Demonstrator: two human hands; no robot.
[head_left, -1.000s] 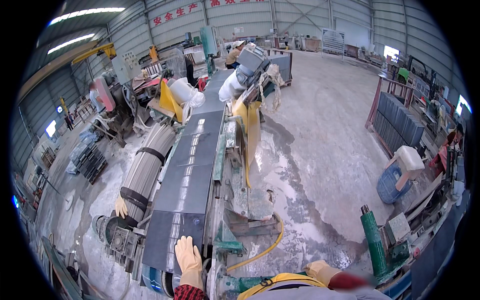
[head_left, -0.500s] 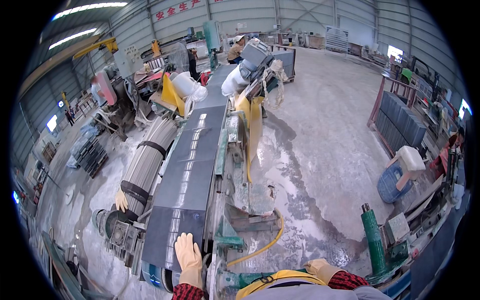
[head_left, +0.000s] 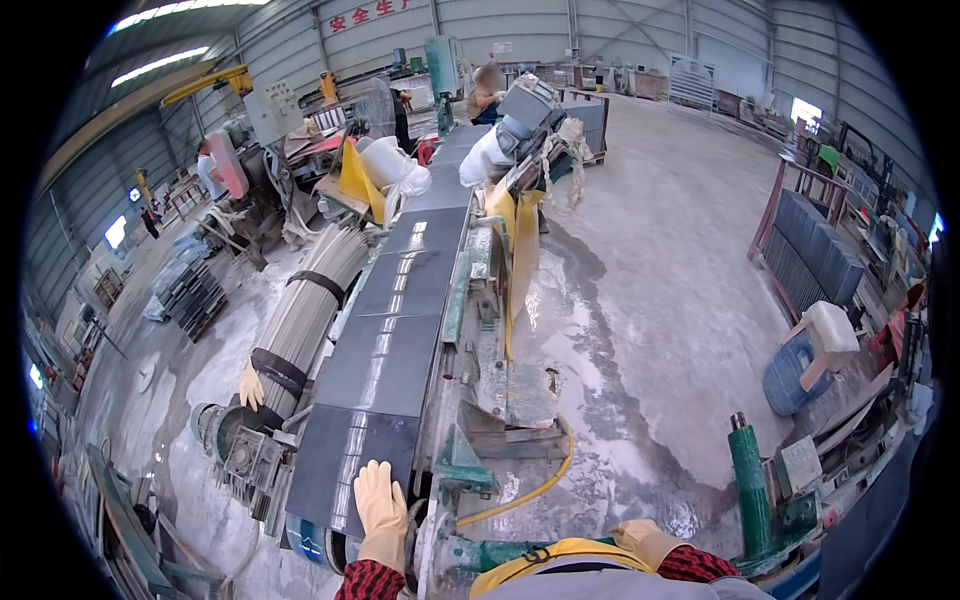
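My left hand (head_left: 380, 505), in a cream rubber glove and red-checked cuff, lies flat on the near end of a dark grey stone slab (head_left: 345, 450), its fingers stretched out and holding nothing. Several such slabs lie end to end along a conveyor, with a bright strip of reflection down their middle. At the lower right, my right hand (head_left: 645, 540), gloved alike, rests close to my yellow-edged apron (head_left: 560, 552) and a green beam. Its fingers are partly hidden, so I cannot make out their pose.
A bundled ribbed roll (head_left: 318, 285) with black bands runs left of the conveyor, a cream glove (head_left: 251, 387) by its near end. Right are a yellow hose (head_left: 535, 492), a green post (head_left: 750, 480), a blue barrel (head_left: 793, 385) and racked slabs (head_left: 808, 245). A co-worker (head_left: 485, 100) is at the far end.
The view has swung slightly left, so the scene sits a little further right. My left hand stays flat on the slab. The far co-worker's head has lifted.
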